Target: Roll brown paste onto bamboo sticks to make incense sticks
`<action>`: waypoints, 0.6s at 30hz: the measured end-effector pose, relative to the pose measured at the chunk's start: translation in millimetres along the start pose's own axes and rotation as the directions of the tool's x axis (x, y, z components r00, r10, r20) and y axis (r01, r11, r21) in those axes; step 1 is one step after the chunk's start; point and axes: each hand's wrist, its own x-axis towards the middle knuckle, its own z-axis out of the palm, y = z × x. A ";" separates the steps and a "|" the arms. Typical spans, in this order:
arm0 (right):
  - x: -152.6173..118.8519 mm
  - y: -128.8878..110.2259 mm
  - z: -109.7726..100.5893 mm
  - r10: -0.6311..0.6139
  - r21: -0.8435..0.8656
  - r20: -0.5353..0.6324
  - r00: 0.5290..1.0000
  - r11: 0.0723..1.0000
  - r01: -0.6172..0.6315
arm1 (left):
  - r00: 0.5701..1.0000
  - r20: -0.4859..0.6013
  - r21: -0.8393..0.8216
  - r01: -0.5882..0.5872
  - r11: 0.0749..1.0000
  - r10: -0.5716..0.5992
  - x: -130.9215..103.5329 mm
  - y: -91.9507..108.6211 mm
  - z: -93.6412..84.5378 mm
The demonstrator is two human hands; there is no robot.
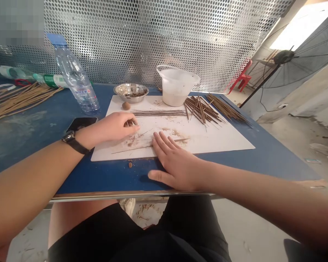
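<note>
My right hand [173, 160] lies flat, palm down, fingers stretched over a thin stick [131, 148] on a white board [221, 140]. A thicker brown coated end [181, 139] of a stick shows beyond its fingertips. My left hand [118, 125], with a dark watch on the wrist, rests at the board's left side. Its fingers are curled toward the thumb; what they hold, if anything, is hidden. Behind it sits a brown dough-like ball [126, 105]. A row of thin dark bare sticks [161, 113] lies across the board, with brown crumbs scattered in front.
Brown coated sticks [203, 109] are piled at the board's right, beside another bundle [226, 109]. A white plastic bucket [177, 85] and metal bowl [131, 97] stand behind. A plastic bottle [76, 78], phone [80, 123] and long tan sticks [22, 98] are left. A perforated metal panel [139, 36] rises behind.
</note>
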 end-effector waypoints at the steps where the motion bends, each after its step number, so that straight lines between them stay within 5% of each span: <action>1: -5.9 -4.4 1.2 0.008 0.006 0.023 1.000 1.000 -0.008 | 1.000 0.007 -0.006 0.002 1.000 -0.002 -0.1 0.2 0.1; 5: 0.9 -9.5 4.0 0.043 0.018 0.009 0.999 0.999 -0.043 | 1.000 0.002 -0.007 0.011 1.000 -0.011 -1.4 4.2 -0.7; 14: 103.3 33.4 -11.3 0.098 -0.036 -0.107 0.989 0.994 -0.102 | 0.999 0.024 0.006 0.032 0.999 -0.032 1.3 -1.6 -1.0; 18: 113.9 39.4 -16.6 0.070 -0.036 -0.098 0.993 0.997 -0.074 | 0.999 -0.004 0.006 0.035 0.999 -0.035 3.6 -6.0 -0.4</action>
